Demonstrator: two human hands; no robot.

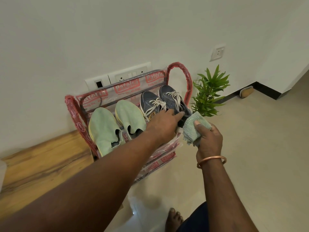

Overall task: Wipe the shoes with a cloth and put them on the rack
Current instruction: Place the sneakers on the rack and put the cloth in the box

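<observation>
rack (72,113) top shelf holds 2 green slip-ons (103,128) at its left and 2 blue sneakers (150,102) at its right, toes to wall, heels toward person. left hand (163,124), the nearer, lies on end sneaker (170,96) heel; gripping or just touching, cannot tell. right hand (209,138) clutches cloth (192,126) just beside rack's right edge.

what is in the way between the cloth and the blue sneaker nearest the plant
Nothing visible. The cloth, gripped in the right hand, is beside the heel of that blue sneaker; the left hand touches the shoe's opening from the other side.
</observation>
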